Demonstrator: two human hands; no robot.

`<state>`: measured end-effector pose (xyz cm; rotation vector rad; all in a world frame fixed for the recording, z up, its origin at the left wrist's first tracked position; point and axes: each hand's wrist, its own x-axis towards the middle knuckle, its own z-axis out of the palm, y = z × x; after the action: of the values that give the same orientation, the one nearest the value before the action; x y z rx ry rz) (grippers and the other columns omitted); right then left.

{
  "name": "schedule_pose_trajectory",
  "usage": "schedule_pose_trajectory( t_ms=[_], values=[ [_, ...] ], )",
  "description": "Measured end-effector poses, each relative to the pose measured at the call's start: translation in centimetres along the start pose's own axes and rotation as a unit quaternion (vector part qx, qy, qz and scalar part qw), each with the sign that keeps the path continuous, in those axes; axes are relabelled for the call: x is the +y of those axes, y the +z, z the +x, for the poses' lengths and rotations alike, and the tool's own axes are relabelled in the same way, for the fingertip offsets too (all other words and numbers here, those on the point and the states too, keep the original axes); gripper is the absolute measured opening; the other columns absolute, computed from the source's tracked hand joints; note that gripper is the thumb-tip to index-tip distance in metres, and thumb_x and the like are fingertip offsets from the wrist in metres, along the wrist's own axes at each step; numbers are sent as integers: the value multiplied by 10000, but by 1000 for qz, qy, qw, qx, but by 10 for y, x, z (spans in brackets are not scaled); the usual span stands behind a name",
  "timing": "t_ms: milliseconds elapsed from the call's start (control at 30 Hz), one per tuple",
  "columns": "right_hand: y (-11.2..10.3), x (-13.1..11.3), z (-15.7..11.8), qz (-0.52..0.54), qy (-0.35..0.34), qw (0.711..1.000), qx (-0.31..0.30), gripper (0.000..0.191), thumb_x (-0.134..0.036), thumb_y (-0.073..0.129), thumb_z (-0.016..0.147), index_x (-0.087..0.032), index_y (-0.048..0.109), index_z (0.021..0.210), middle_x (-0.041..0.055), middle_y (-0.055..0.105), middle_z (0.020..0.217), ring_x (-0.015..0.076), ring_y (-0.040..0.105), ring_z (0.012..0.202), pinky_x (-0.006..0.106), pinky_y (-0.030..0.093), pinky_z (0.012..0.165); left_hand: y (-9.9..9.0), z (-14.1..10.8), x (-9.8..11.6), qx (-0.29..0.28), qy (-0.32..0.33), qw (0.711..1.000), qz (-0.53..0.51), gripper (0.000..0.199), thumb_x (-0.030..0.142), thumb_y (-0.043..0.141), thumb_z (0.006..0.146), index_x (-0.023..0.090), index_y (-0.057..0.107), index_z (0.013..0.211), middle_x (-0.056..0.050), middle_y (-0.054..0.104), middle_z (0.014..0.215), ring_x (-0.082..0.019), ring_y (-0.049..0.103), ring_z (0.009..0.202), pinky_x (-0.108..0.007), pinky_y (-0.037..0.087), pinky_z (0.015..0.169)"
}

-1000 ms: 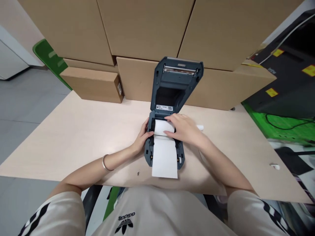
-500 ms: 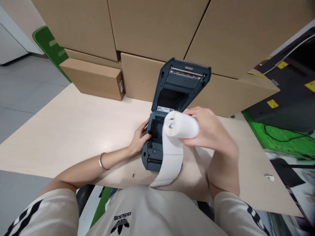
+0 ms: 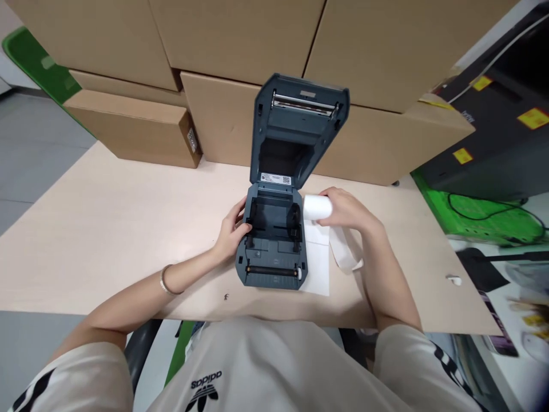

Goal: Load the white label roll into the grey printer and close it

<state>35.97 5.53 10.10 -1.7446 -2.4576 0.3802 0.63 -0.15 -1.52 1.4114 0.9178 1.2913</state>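
Note:
A dark grey label printer [image 3: 274, 247] stands on the table with its lid [image 3: 298, 129] swung up; its roll bay holds nothing. My left hand [image 3: 231, 233] is closed around the printer's left side, thumb over the edge. At the other side my right hand [image 3: 346, 209] grips a white label roll [image 3: 316, 207] by its right end, close beside the printer's right wall. A flat strip of white labels [image 3: 318, 269] lies on the table below the roll, partly behind the printer. Another loose curl of paper [image 3: 344, 253] lies under my right wrist.
Stacked cardboard boxes [image 3: 240, 34] wall off the back of the table [image 3: 128, 229]. A flatter box [image 3: 132, 130] stands at the back left. On the right are a dark machine with yellow stickers [image 3: 489, 137] and a small white object [image 3: 453, 280].
The label roll has moved from in front of the open printer down to its right side, and its hanging strip now lies on the table. My left hand stays on the printer.

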Motion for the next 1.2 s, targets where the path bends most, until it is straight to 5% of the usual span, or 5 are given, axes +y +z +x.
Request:
schedule_pose_trajectory(
  t_ms=[200, 600, 867, 1100, 1200],
  values=[
    [12, 1, 11, 18, -22, 1000, 5, 699, -438, 881, 612, -174, 747, 1246, 189, 783, 1278, 461, 718, 1200, 582, 576, 1020, -1, 1, 2, 8, 4, 999, 33, 766, 308, 720, 852, 219, 577, 1599, -133, 643, 1648, -368, 680, 1403, -539, 585, 1171],
    [-12, 12, -2, 133, 5, 991, 20, 792, -470, 896, 590, -210, 726, 1319, 144, 767, 1366, 424, 730, 1214, 564, 590, 1065, -1, 1, 3, 13, 9, 999, 28, 764, 282, 726, 834, 226, 598, 1585, -122, 644, 1652, -348, 675, 1403, -494, 610, 1126],
    [18, -1, 11, 107, 8, 993, -50, 745, -444, 909, 647, -236, 749, 1344, 117, 786, 1382, 434, 721, 1282, 589, 582, 1114, -4, 1, 0, -7, 11, 999, 40, 753, 297, 723, 883, 249, 553, 1615, -120, 612, 1679, -344, 683, 1391, -515, 603, 1149],
    [-6, 54, -13, 128, 46, 989, -56, 975, -509, 847, 762, -196, 575, 1644, 164, 501, 1763, 441, 495, 1616, 598, 408, 1343, -2, 0, 2, 1, 4, 999, 45, 768, 292, 719, 854, 245, 564, 1605, -115, 626, 1664, -342, 679, 1393, -513, 607, 1154],
    [-2, 70, -15, 127, 92, 985, -67, 747, -343, 814, 738, -197, 734, 1466, 158, 706, 1564, 422, 672, 1446, 560, 515, 1262, -2, 0, 1, 15, -1, 999, 47, 769, 316, 734, 844, 245, 575, 1593, -118, 640, 1644, -349, 680, 1380, -509, 617, 1129]
  ],
)
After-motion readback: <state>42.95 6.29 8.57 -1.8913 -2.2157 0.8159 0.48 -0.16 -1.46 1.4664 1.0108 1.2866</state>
